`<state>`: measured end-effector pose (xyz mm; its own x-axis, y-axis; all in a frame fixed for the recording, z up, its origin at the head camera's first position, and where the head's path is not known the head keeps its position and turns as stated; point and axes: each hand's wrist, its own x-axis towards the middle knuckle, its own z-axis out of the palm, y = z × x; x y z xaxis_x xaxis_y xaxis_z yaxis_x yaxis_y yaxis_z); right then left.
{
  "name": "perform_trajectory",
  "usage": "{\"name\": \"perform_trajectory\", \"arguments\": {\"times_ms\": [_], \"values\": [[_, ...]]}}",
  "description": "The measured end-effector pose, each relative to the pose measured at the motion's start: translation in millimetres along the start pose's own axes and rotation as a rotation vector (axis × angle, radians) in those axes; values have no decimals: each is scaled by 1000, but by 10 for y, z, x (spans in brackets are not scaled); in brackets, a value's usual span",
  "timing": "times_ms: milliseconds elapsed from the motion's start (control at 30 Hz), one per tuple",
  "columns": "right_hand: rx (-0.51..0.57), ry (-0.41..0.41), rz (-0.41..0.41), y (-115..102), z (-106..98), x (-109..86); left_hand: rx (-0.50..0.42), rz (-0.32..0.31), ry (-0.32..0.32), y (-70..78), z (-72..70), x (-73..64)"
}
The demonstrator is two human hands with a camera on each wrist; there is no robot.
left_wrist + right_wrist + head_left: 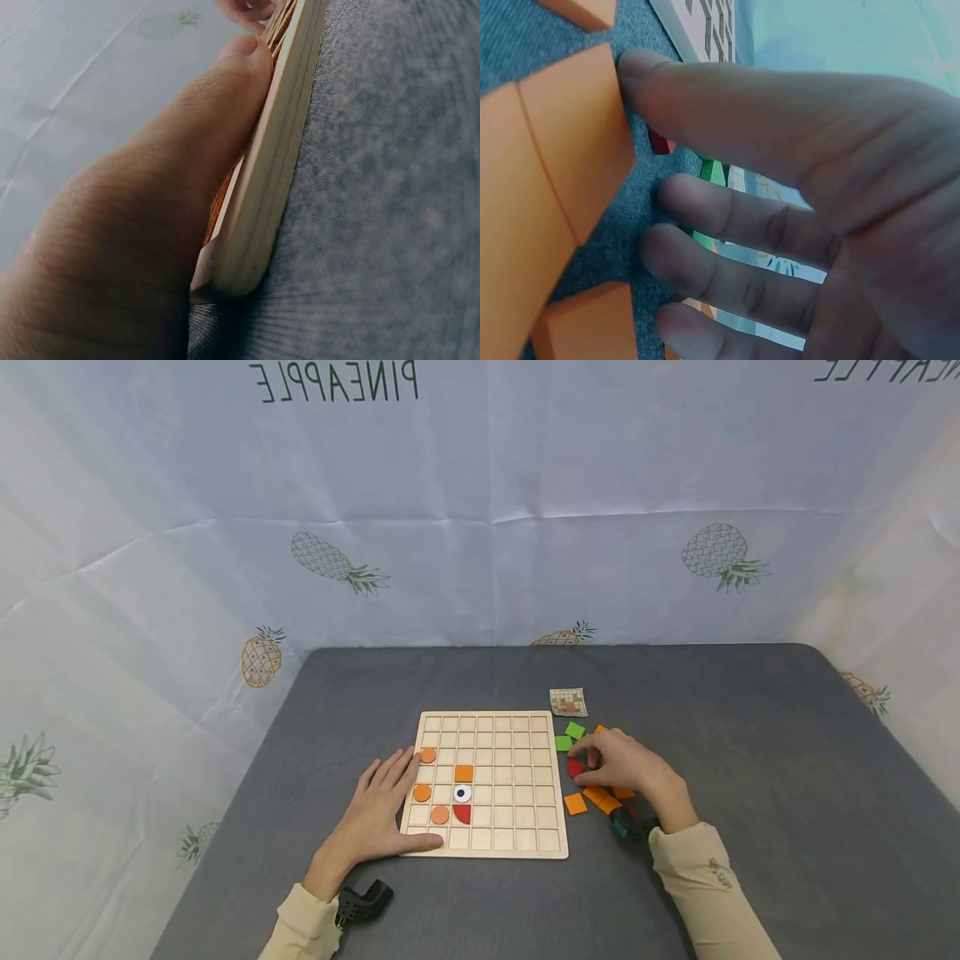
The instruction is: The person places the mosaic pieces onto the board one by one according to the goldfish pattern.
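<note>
My left hand point(378, 818) rests at the near left corner of a wooden grid board point(517, 839). Its fingers reach along the left edge, and its thumb point(240, 82) lies over the front rim. On the board sit several orange discs point(422, 792), an orange square point(463, 773), a white disc with a black dot point(462, 793) and a red quarter-round piece point(462, 814). Right of the board, my right hand point(630, 768) hovers low over loose pieces. Its thumb and index finger are spread on either side of a red piece point(660, 141), partly hidden by the thumb.
Green squares point(574, 730) lie beyond the right hand, with a small patterned card point(567, 702) behind them. Several orange squares point(575, 803) and a dark green piece point(620, 828) lie nearer. A pineapple-print cloth point(525, 577) hangs behind the grey table point(780, 752).
</note>
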<state>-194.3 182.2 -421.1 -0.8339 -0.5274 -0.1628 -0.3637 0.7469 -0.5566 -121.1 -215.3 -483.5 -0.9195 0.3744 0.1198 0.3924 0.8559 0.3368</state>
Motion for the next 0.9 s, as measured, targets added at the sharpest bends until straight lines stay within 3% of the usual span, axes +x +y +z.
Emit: {"name": "perform_trajectory", "arguments": {"times_ms": [333, 733, 900], "values": [[23, -12, 26, 24, 12, 1, -3, 3, 3, -11, 15, -1], [-28, 12, -68, 79, 39, 39, 3, -6, -1, -3, 21, -9], [-43, 22, -50, 96, 38, 52, 1, -3, 1, -6, 25, -9]]}}
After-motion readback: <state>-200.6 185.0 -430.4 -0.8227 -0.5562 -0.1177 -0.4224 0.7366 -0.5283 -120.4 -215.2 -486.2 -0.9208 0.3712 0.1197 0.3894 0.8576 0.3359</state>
